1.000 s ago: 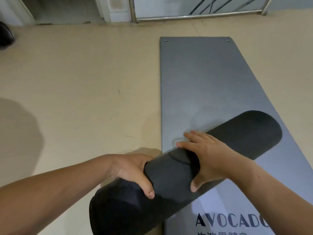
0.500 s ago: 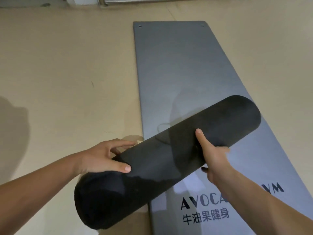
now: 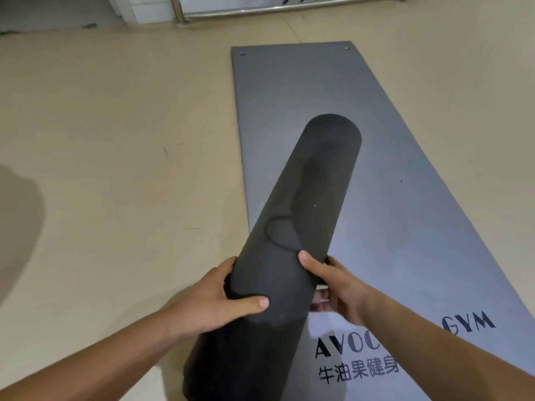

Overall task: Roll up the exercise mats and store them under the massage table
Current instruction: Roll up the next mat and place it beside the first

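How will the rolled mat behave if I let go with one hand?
The rolled mat is probably light: left hand and right hand alone hold it. It looks fairly stiff: straight along its whole length. Round, with no strap visible, it may roll or unwind if released.

Roll has swung round: a second ago it lay slantwise across the flat mat with its far end out to the right, now it points away, nearly along the mat's length. Right hand went from palm flat on top to gripping the right side, thumb over and fingers beneath. Left hand shifted up the roll to grip directly opposite it.
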The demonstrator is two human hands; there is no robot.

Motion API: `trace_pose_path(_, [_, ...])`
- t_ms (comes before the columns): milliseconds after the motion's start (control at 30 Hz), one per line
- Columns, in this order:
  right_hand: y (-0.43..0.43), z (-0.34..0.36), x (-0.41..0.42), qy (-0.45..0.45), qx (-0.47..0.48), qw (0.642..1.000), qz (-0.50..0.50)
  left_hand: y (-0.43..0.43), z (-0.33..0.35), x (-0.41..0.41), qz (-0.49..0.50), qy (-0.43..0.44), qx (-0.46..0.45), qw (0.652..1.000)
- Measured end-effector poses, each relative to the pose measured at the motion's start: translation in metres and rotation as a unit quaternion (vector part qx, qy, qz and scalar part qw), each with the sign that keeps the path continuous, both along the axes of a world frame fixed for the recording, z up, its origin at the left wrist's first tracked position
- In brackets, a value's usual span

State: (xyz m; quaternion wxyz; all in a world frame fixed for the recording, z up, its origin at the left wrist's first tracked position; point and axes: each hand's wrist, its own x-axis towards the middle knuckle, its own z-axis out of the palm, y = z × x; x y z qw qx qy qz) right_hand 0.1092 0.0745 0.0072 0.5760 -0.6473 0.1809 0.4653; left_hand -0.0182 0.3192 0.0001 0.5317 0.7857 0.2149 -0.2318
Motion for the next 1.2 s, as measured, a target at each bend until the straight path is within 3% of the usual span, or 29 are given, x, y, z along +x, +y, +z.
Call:
trace_pose_path(133, [-0.019,-0.013,-0.028,0.087,0.048,0.99,0.1,0.007,-0.007,-0.008,0.032,0.008,-0.121,0.992])
trace_pose_path(233, [-0.011,-0.013,-0.052,0.044,0.038,0.998,0.035,0.011,-0.023,-0.012,0.053,0.048,-0.164,0.984])
trace_pose_path(333, [0.007,-0.01,-0.076,-0.025,0.029,0.999,-0.026,0.017,-0.037,-0.019,0.063,0.094,-0.167,0.979])
trace_pose_path(567, [0.006,-0.001,-0.075,-0.03,0.017,0.999,-0.029,0.007,-0.022,-0.008,0.02,0.115,-0.173,0.978])
trace_pose_path(733, [-0.002,-0.004,-0.076,-0.039,0.003,0.999,-0.034,-0.01,-0.013,-0.014,0.048,0.106,-0.185,0.976])
trace_pose_path(867, [-0.011,0.001,-0.063,-0.044,-0.008,0.998,-0.041,-0.03,0.007,0.0,0.016,0.11,-0.181,0.977])
trace_pose_path(1000, [-0.009,0.031,-0.027,-0.061,-0.008,0.998,-0.002,-0.03,0.037,0.025,0.051,0.09,-0.194,0.976])
trace_pose_path(1200, [0.017,0.14,0.01,-0.052,-0.044,0.996,0.055,-0.021,0.139,0.038,0.125,0.114,-0.18,0.969])
